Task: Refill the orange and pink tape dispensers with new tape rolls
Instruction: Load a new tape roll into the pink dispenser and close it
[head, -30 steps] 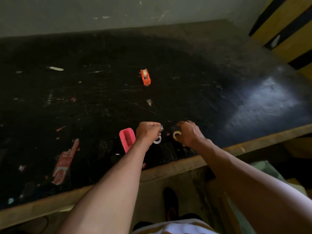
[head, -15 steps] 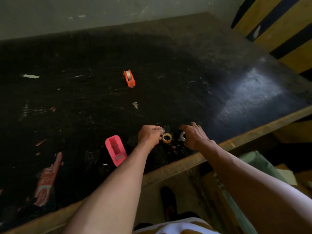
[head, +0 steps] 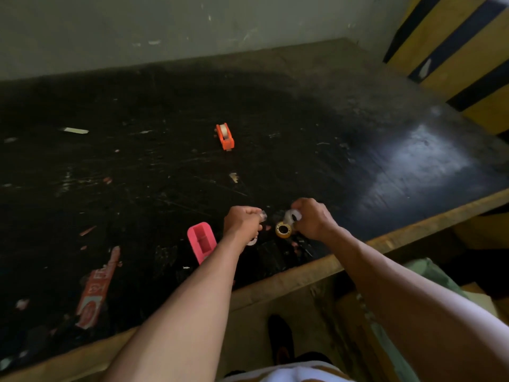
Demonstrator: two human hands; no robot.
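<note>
Since a moment ago, right hand has lifted a clear tape roll, fingers clamped on it. Left hand fisted, contents unclear. Pink dispenser sits empty just left of left fingers; seat roll squarely w/ free end toward cutter.

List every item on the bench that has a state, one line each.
Small orange plastic tape dispenser: upright, a roll loaded.
Pink plastic tape dispenser: lying open side up, no roll inside.
Yellowish tape roll: resting on the black bench top, untouched.
Clear white tape roll: pinched in the right hand.
Left hand: closed; contents unclear.
</note>
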